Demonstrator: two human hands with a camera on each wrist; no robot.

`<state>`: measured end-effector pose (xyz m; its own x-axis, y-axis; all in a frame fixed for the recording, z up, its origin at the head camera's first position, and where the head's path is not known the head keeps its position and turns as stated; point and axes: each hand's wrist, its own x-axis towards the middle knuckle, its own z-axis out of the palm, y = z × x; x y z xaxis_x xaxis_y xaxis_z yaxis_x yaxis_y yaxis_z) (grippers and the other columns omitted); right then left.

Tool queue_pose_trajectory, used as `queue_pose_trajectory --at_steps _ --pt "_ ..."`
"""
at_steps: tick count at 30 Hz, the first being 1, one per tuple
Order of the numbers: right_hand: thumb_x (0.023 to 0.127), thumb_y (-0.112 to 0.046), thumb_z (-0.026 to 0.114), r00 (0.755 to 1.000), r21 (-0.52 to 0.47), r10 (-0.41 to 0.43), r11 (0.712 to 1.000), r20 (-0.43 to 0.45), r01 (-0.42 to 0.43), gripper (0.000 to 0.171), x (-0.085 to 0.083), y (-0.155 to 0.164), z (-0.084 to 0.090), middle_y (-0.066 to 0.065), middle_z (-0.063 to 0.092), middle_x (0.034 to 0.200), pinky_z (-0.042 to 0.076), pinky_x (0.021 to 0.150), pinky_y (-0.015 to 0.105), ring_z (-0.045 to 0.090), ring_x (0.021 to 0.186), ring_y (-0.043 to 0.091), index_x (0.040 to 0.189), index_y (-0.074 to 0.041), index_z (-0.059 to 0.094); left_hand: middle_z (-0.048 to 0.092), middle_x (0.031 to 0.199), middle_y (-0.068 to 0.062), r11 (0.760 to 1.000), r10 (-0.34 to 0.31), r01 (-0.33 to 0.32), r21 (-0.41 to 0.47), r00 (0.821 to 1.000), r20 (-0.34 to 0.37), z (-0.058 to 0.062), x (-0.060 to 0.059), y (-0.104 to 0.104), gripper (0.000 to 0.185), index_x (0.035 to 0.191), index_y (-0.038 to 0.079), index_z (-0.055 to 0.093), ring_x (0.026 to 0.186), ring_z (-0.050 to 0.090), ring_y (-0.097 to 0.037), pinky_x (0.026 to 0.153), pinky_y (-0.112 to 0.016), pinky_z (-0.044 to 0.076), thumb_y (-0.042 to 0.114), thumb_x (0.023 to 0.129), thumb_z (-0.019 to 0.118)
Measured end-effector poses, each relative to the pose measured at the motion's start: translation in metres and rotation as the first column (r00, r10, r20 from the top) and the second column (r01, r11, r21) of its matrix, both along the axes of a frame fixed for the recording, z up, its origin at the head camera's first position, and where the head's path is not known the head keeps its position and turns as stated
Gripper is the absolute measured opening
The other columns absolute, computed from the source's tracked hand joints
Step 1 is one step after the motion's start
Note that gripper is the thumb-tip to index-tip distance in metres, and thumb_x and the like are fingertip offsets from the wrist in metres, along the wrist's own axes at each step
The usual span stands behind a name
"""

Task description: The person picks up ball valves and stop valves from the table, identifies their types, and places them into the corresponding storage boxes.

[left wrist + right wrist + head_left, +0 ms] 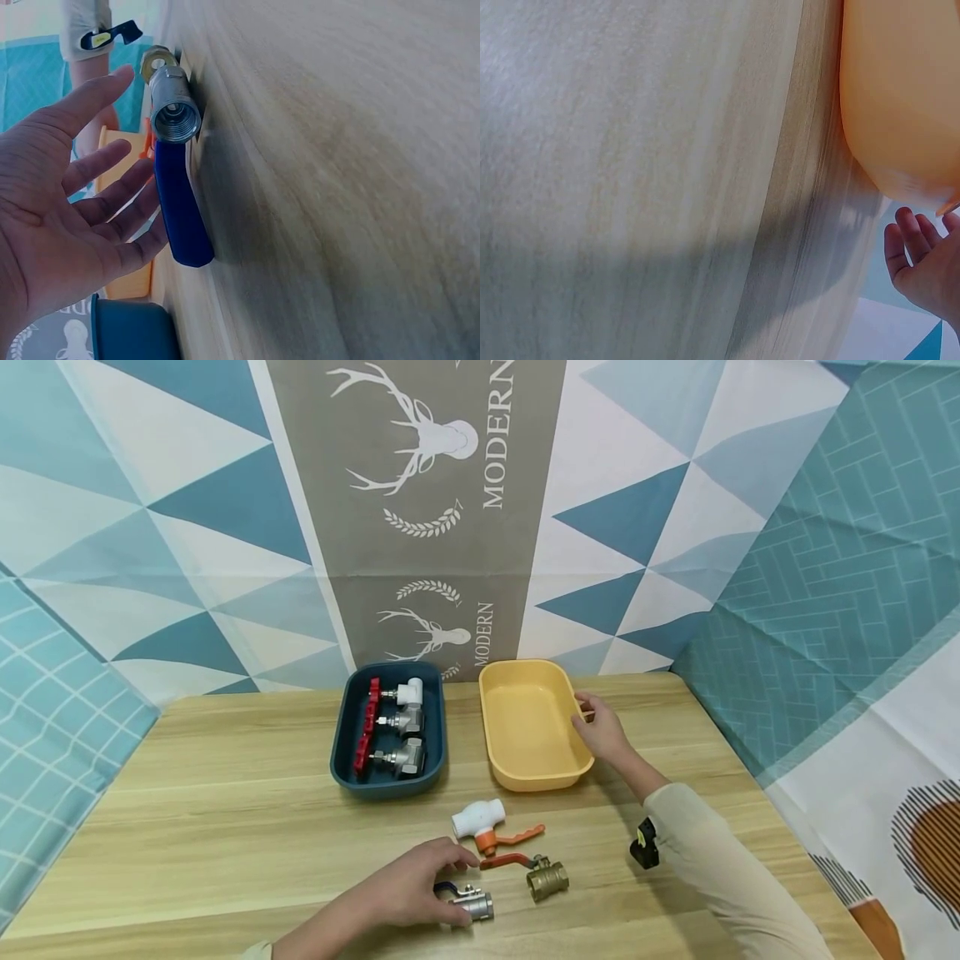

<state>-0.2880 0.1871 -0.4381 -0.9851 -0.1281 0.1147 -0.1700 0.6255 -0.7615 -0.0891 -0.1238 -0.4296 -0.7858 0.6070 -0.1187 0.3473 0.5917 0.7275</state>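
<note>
Beside the silver ball valve point(474, 906) my left hand point(416, 887) is spread, thumb and fingers apart around it. The left wrist view shows the hand's palm and the valve's blue lever point(180, 210), with a gap between thumb and fingers. At the right rim of a yellow plastic tray point(525, 727), my right hand point(602, 731) holds the edge, thumb over the rim and fingers outside. Near the left hand lie a brass ball valve point(547, 881) with a red lever and a white plastic ball valve point(478, 818) with an orange lever.
Left of the yellow tray stands a dark blue tray point(348, 727) holding three valves with red handles point(367, 727). A small black object point(645, 845) is by the right sleeve. Patterned cloth point(420, 527) hangs behind the wooden table point(225, 810).
</note>
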Motion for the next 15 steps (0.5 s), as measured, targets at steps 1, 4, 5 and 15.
queue_pose_trajectory --at_steps 1,4,5,15 --pt "0.094 -0.008 0.051 1.0 0.003 -0.001 1.0 0.0 0.001 0.045 -0.0001 0.0001 -0.0001 0.025 0.054 0.118 0.052 0.081 0.044 0.055 0.102 0.036 0.137 0.002 0.041 0.058 0.101 0.008 1.0 -0.003 0.003 -0.004 1.0 -0.003 -0.0004 -0.0002 0.0004 0.053 0.115 0.018 0.061 0.093 0.053 -0.003 0.083 -0.022 0.048 0.045 0.072 0.077" --pt "0.094 -0.008 0.051 1.0 0.005 -0.003 1.0 0.0 0.003 0.045 -0.0006 0.0001 -0.0004 0.025 0.054 0.118 0.053 0.081 0.043 0.056 0.102 0.036 0.137 0.002 0.042 0.058 0.099 0.01 1.0 -0.007 0.007 -0.023 1.0 -0.005 -0.0015 -0.0007 0.0019 0.054 0.115 0.017 0.062 0.09 0.051 -0.002 0.081 -0.021 0.047 0.045 0.071 0.078" --pt "0.094 -0.008 0.052 1.0 0.003 -0.005 1.0 0.001 0.005 0.045 -0.0005 0.0 -0.0005 0.025 0.054 0.118 0.053 0.081 0.043 0.056 0.101 0.036 0.137 0.001 0.042 0.057 0.098 0.01 0.999 -0.01 0.01 -0.03 1.0 -0.003 -0.0018 -0.0007 0.0026 0.054 0.114 0.017 0.062 0.089 0.051 -0.001 0.08 -0.021 0.047 0.044 0.071 0.078" --pt "0.094 -0.008 0.051 1.0 -0.008 -0.005 1.0 0.008 0.005 0.045 -0.0004 -0.0003 0.0 0.025 0.054 0.118 0.053 0.082 0.044 0.056 0.102 0.037 0.137 0.001 0.042 0.056 0.093 0.011 0.996 -0.035 0.035 -0.079 0.999 -0.005 -0.0034 0.0 0.0079 0.053 0.111 0.016 0.063 0.084 0.048 0.0 0.074 -0.016 0.043 0.04 0.068 0.081"
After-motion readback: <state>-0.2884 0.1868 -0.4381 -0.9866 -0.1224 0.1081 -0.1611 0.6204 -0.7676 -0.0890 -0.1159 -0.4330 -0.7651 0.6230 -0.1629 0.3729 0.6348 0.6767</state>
